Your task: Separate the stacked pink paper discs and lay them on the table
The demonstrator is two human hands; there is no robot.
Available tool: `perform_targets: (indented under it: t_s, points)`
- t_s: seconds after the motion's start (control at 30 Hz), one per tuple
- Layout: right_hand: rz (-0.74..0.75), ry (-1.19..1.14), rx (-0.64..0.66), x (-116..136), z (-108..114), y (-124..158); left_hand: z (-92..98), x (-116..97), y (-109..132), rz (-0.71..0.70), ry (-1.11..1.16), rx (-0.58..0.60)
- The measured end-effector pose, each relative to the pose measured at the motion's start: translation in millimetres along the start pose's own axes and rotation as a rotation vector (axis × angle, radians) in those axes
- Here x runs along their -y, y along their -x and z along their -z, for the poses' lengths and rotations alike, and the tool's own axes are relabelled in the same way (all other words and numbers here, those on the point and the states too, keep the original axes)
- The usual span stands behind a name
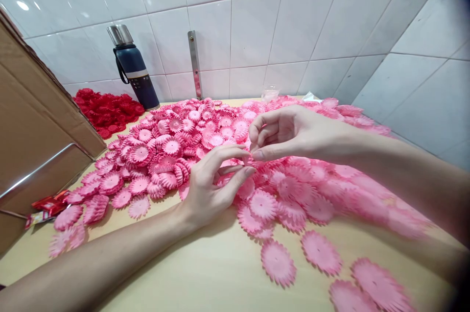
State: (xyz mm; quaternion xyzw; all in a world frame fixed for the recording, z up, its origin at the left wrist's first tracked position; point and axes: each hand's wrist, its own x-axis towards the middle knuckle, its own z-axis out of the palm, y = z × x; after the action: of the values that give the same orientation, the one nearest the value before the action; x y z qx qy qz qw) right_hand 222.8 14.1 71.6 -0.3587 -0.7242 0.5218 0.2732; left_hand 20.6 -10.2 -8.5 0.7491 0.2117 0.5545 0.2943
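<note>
A large heap of pink flower-shaped pieces (171, 146) with notched edges and small centre holes covers the middle of the table. My left hand (216, 180) is above the near side of the heap, its thumb and fingertips drawn together around something too small to make out. Just to its upper right is my right hand (281, 133), thumb and index finger pinched, the other fingers curled. The fingertips of both hands nearly meet, and what lies between them cannot be made out. Several loose pink pieces (278, 262) lie flat at the front right.
A dark blue bottle (135, 74) leans near the tiled wall (253, 28), beside red flower pieces (105, 108). A cardboard box (40, 121) stands at left, with small red packets (51, 205) by it. A clear cup (270, 93) and a metal strip (194, 64) are at the back.
</note>
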Motion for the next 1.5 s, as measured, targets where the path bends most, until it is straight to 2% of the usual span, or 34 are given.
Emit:
perform_targets:
  t_s: [0.2,0.33,0.6,0.73,0.87,0.97,1.1,1.2,1.33,1.5]
  points:
    - [0.0,0.094,-0.052,-2.7,-1.4,-2.9,0.2,-2.6,-0.5,-0.057,-0.059,0.013]
    - [0.05,0.193,-0.108,-4.4,1.4,-3.7,1.1,-5.8,-1.9,-0.108,-0.118,-0.01]
    - [0.106,0.417,-0.152,-1.1,3.0,-1.3,0.9,-3.8,-1.0,-0.115,-0.101,-0.054]
    - [0.111,0.562,-0.28,-2.1,6.4,-0.5,0.7,-3.4,0.6,-0.118,-0.074,-0.102]
    - [0.042,0.523,-0.369,-9.1,18.5,-1.6,-1.2,-1.9,1.0,-0.045,-0.029,-0.07]
    - [0.031,0.419,-0.32,-9.5,21.7,-1.6,-2.6,-0.8,1.0,-0.006,0.018,-0.075]
    - [0.016,0.187,-0.112,0.3,12.2,0.8,-3.0,0.0,1.7,0.011,0.074,-0.07]
    - [0.001,0.108,0.001,5.7,3.8,2.4,-2.4,0.2,2.4,0.0,0.091,-0.052]
    - [0.005,0.03,0.044,5.8,-0.1,3.0,-1.8,0.5,2.5,-0.01,0.106,-0.032]
    - [-0.001,0.034,0.013,5.7,-1.6,2.7,-2.1,0.7,2.2,-0.001,0.126,-0.019]
